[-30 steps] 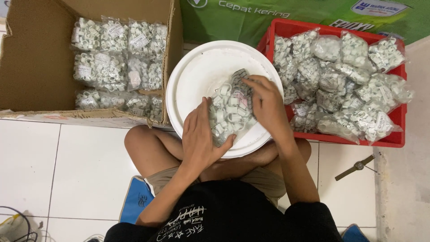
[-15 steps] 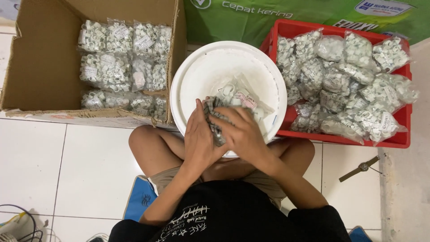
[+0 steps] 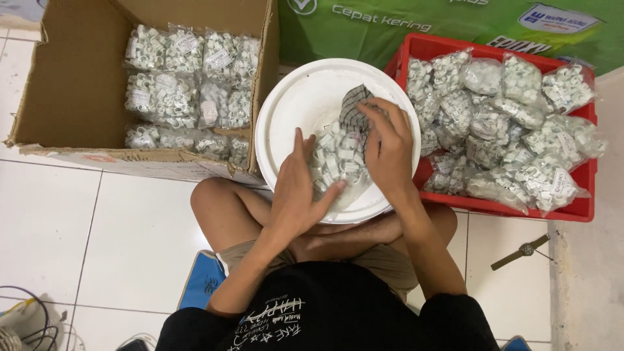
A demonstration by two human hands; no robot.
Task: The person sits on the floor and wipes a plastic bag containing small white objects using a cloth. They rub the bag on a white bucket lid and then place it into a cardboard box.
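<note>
A clear plastic bag of small white ring-shaped parts (image 3: pixel 338 159) lies on the white round bucket lid (image 3: pixel 305 97) in front of me. My left hand (image 3: pixel 300 192) cups the bag's near left side. My right hand (image 3: pixel 389 151) presses a grey checked cloth (image 3: pixel 354 110) against the bag's top right. Both hands are closed around the bag and cloth, which hide the bag's far edge.
An open cardboard box (image 3: pixel 71 84) at the left holds several filled bags (image 3: pixel 188 84). A red plastic crate (image 3: pixel 585 182) at the right is piled with more bags (image 3: pixel 507 130). A wristwatch (image 3: pixel 523 251) lies on the white tiled floor. Cables (image 3: pixel 26 318) sit at bottom left.
The bag has been turned and laid flatter on the lid. My right hand has moved from the bag's near side up to its top, where the checked cloth now shows.
</note>
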